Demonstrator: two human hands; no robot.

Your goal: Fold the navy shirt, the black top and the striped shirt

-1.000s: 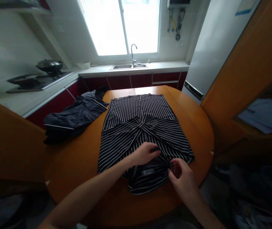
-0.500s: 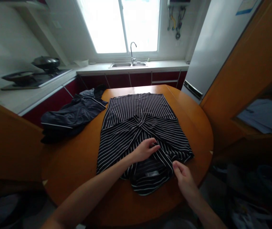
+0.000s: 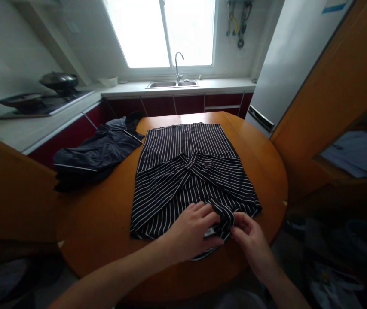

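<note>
A black shirt with white stripes lies spread on the round wooden table, its sleeves folded inward and meeting near the middle. Its collar end faces me, bunched between my hands. My left hand curls over the collar from the left, fingers above and thumb below, with the cloth between them. At the collar's right side, my right hand pinches the striped edge between thumb and fingers. A pale label inside the collar is partly hidden by my left hand.
Dark clothes with white piping lie in a heap at the table's left edge. Beyond stand a counter with a sink, and a stove with a pan at left. A fridge is at right.
My left hand has moved toward me, from the shirt's front opening down onto the collar. The collar now looks more bunched. My right hand stays at its right side.
</note>
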